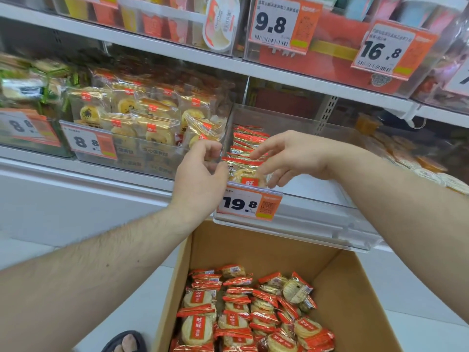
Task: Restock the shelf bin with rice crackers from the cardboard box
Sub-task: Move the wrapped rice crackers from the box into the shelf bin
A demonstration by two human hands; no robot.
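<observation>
Where glossy packets [245, 158] stand, both hands [200, 174] reach.

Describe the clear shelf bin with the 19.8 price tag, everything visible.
The shelf bin is a clear plastic tray, apparently pulled forward over the cardboard box. An orange-and-white 19.8 tag clips to its front. Rice cracker packets stand in a row along its left side; the rest looks bare. Both hands reach in at the front packets.

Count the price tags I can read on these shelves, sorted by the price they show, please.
8.8 tags: 2, one at the far left and one beside it
9.8 tag: 1
16.8 tag: 1
19.8 tag: 1, on the rice cracker bin
Total: 5 readable tags. One more at the right edge is cut off and unreadable.
</observation>
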